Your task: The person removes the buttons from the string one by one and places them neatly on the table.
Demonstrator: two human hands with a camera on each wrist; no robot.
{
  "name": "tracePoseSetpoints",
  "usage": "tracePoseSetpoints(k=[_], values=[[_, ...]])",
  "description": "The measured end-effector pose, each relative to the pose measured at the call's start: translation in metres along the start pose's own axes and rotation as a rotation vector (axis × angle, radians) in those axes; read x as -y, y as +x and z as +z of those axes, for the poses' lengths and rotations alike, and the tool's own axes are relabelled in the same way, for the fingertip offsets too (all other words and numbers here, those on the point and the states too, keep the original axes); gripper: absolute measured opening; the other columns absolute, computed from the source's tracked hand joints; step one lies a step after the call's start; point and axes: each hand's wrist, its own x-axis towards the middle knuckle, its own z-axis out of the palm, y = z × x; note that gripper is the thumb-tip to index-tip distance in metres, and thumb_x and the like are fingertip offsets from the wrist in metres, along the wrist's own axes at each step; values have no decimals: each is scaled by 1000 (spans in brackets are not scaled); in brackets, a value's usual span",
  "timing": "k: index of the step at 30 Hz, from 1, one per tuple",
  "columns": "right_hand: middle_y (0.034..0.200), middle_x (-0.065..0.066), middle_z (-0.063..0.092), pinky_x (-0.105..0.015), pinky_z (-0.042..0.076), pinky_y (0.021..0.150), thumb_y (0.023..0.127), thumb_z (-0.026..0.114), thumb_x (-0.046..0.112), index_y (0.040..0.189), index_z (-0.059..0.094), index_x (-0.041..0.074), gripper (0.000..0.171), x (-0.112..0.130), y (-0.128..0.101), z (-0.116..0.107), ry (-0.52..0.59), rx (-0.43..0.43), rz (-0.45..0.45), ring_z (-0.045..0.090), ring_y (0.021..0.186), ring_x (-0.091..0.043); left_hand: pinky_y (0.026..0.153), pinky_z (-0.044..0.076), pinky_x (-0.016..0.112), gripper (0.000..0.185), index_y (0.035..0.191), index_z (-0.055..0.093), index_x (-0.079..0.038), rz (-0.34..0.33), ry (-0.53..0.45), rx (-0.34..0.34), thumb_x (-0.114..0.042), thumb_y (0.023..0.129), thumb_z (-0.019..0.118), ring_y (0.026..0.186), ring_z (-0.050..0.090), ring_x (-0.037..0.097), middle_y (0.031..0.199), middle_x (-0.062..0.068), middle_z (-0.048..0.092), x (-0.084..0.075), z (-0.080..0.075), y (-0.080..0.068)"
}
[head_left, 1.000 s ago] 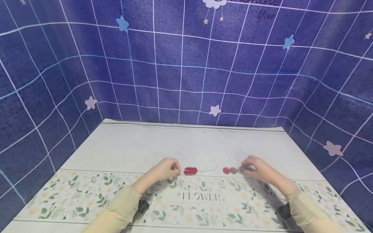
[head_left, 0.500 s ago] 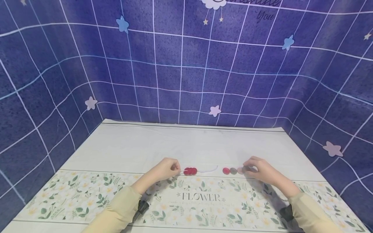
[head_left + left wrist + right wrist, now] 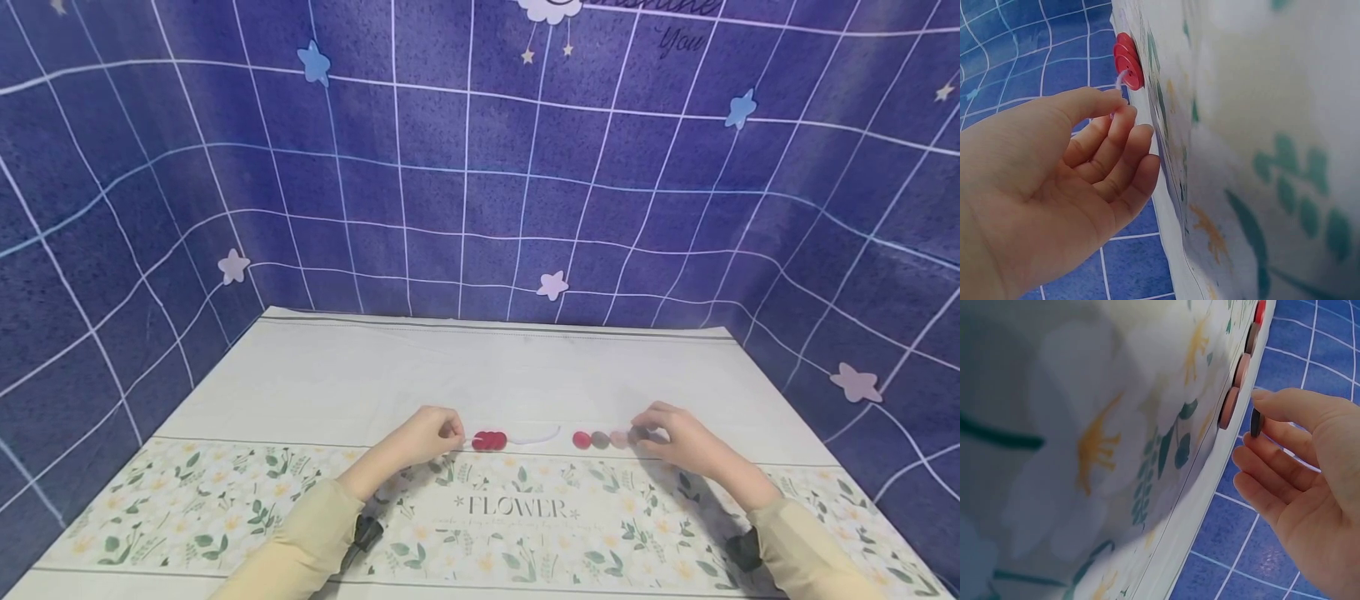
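Note:
My left hand (image 3: 429, 435) pinches one end of a pale cord (image 3: 1121, 79) between thumb and forefinger. The cord passes through a hole in a small stack of overlapping red buttons (image 3: 490, 441), and its free end curves off to the right along the table. My right hand (image 3: 678, 439) pinches a dark button (image 3: 1256, 423) on edge between thumb and fingers. Close beside it, loose buttons lie in a row: a red button (image 3: 582, 440), a grey-brown button (image 3: 601, 440) and pinkish buttons (image 3: 1242, 370). The pinched button stands just off the row's right end.
A white table cover (image 3: 360, 367) lies beneath, with a printed floral band (image 3: 517, 542) nearer me. Blue curtain with white grid lines (image 3: 427, 200) encloses the back and both sides. Dark wrist cameras (image 3: 367, 532) sit beneath both sleeves.
My right hand has shifted slightly rightward, uncovering more of the button row, including pinkish ones beside the grey-brown one. The left hand, cord and red stack stay in place.

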Motion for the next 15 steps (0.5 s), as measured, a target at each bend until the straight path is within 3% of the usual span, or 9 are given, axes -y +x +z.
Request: tracePoseSetpoints(k=[15], values=[[96, -3, 64, -41, 53, 79, 77, 73, 9, 104, 65, 1, 29, -3, -6, -4, -5, 20, 81, 62, 90, -25, 74, 47, 31, 6, 81, 62, -16, 7, -12, -2, -18, 86, 65, 72, 53, 9, 74, -7, 59, 0, -1, 1]])
